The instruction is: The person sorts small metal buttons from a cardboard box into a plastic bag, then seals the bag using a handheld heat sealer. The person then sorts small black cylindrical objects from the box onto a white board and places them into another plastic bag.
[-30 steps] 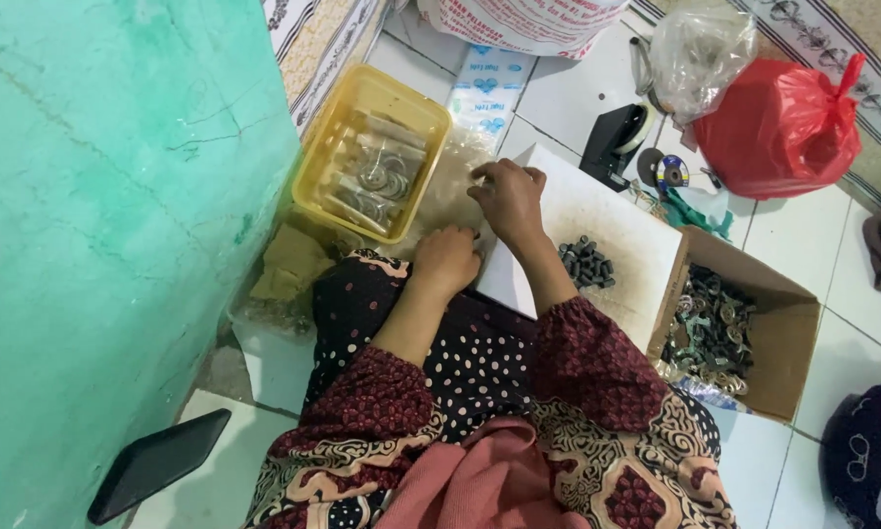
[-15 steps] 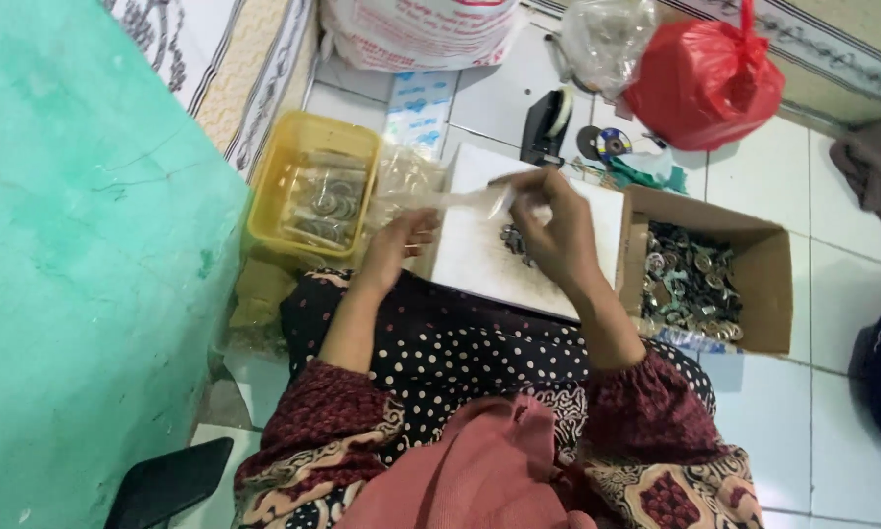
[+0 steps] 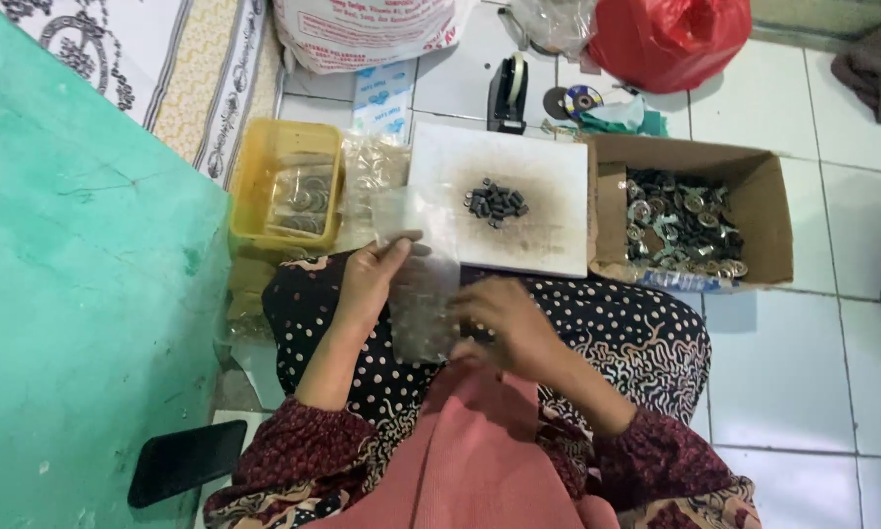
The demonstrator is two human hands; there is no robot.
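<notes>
Both hands have come back from the white board (image 3: pixel 548 235) to the lap, and they now hold a clear plastic bag (image 3: pixel 419 274) there. The left hand (image 3: pixel 367 284) pinches the bag's left edge, thumb on top. The right hand (image 3: pixel 504 328) curls around the bottom right corner of the bag, fingers bent in.

The board lies on the tiled floor in front of the knees. A small heap of dark little parts (image 3: pixel 496 203) sits near the middle of the board. A yellow tray (image 3: pixel 254 186) with shiny round pieces is just beside the board's left edge. A cardboard box (image 3: pixel 763 211) full of metal pieces touches the right edge. A black phone (image 3: pixel 186 460) lies on the floor near the left elbow.
</notes>
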